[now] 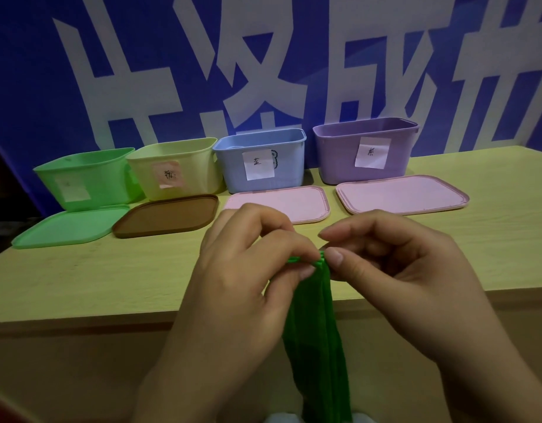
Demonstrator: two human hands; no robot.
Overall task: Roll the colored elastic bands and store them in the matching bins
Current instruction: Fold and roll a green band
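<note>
Spanning the view, a pale wooden bench (80, 279) carries four open bins in a row: green bin (86, 178), yellow bin (175, 169), blue bin (263, 160), purple bin (366, 149), each with a lid lying before it. Above the near edge, the left hand (242, 282) and right hand (395, 270) pinch the folded top of a dark green elastic band (312, 331), which hangs down flat and ribbed between the wrists.

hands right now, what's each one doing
Left hand: pinching the top of the green band.
Right hand: pinching the same band's top edge.
</note>
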